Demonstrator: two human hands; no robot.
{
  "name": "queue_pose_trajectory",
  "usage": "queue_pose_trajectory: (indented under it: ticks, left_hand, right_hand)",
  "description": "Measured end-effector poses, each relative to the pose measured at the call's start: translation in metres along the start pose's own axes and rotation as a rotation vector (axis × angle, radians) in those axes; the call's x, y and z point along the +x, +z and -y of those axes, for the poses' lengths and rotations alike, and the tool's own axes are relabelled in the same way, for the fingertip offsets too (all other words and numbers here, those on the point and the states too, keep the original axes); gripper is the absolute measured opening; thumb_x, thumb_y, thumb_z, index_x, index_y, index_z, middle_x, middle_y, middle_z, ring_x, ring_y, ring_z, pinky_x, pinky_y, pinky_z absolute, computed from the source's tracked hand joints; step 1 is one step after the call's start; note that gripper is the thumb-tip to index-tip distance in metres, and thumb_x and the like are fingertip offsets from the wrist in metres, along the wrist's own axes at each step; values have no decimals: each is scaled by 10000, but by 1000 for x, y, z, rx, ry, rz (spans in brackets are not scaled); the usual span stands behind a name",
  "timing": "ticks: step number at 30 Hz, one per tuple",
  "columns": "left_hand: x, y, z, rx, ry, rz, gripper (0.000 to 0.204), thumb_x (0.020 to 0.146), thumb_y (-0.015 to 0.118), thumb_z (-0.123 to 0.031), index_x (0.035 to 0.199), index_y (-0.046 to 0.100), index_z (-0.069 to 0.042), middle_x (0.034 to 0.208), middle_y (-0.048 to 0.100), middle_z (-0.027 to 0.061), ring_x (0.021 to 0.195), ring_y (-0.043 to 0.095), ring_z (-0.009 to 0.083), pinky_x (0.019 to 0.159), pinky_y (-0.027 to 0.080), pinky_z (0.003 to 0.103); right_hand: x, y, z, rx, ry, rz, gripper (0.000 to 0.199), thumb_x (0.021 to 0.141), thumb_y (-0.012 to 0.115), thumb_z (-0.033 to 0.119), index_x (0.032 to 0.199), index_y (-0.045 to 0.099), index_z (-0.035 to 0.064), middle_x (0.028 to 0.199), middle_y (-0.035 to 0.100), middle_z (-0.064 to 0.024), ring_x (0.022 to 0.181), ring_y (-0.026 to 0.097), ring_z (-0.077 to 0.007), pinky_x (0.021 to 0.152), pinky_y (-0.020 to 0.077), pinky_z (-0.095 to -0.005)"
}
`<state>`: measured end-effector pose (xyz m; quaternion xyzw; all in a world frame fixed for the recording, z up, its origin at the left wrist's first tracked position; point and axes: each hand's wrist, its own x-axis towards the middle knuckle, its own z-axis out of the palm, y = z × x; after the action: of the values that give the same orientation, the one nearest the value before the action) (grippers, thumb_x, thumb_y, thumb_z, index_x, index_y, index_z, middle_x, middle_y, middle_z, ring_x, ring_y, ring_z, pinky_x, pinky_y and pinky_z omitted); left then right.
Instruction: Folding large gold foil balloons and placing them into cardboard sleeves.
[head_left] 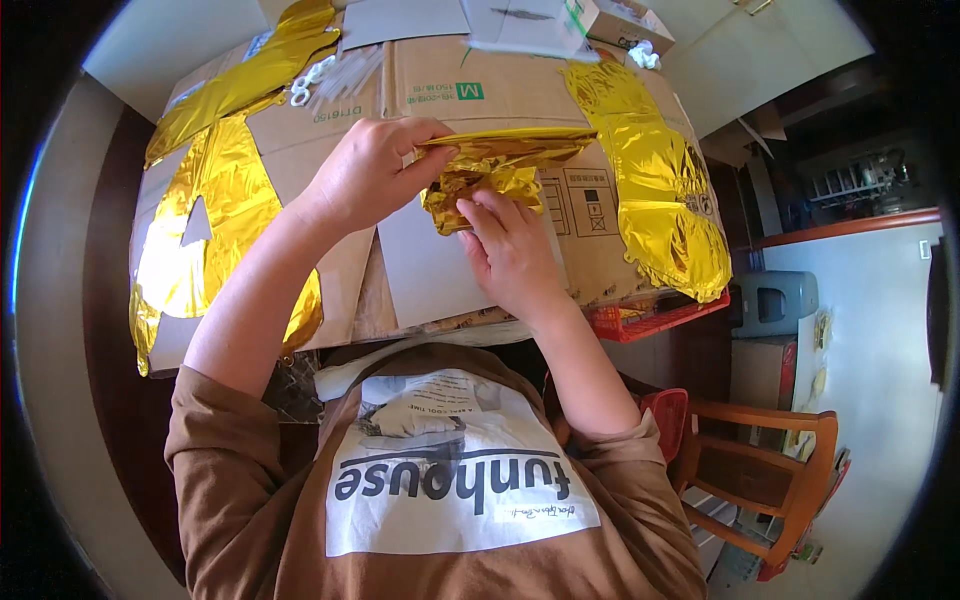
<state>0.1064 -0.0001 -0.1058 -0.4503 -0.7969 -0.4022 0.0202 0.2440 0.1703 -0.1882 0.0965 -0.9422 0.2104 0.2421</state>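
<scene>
Over the middle of the cardboard, a crumpled, partly folded gold foil balloon [485,182] is between my hands, uninflated. My left hand [375,172] pinches its upper left edge between thumb and fingers. Against the lower part of the foil, my right hand [517,255] has its fingers bent and its thumb close by, gripping the crumpled side. A flat gold letter-shaped foil balloon [235,190] lies to the left. Another flat gold foil balloon [665,190] is spread out on the right, hanging over the cardboard's edge.
The cardboard [340,255] covers the table. More gold foil [245,95], white ribbon rolls [312,80] and a clear plastic bag [530,25] lie at the back. A red basket [650,320] sits below the right edge; a wooden chair [760,455] stands at the lower right.
</scene>
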Motion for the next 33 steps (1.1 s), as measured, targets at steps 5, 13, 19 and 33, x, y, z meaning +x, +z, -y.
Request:
queue_pose_trajectory:
  ticks: [5,13,19,33]
  left_hand:
    - [7,-5,-3,24,-48,-2,209,940,692,-176,1058,718,-6,858,727,152,654,657,259,642,537,350]
    - [-1,4,6,212,304,22,175,859,706,-75,1028,707,-29,899,722,111,788,699,286,716,555,395]
    - [-39,33,18,302,491,38,205,763,716,-56,966,699,-37,939,726,88,851,711,265,803,561,403]
    - [-62,13,28,186,83,87,710,882,667,-504,1396,543,-31,1438,523,214,1330,495,407,1124,372,518]
  right_hand:
    - [3,4,0,-63,-26,31,342,881,703,158,1199,639,52,1239,645,-123,1070,588,-323,958,477,-454]
    - [1,7,-3,-69,-89,5,390,874,688,180,1229,628,30,1271,642,-122,1167,577,-299,1003,459,-474]
    - [-36,-37,30,62,-229,-18,244,845,687,82,1072,693,-7,1130,703,-159,1022,686,-302,932,534,-431]
    - [56,-29,-84,-25,-55,160,418,982,630,261,1331,614,31,1370,621,-185,1339,533,-342,1174,358,-431]
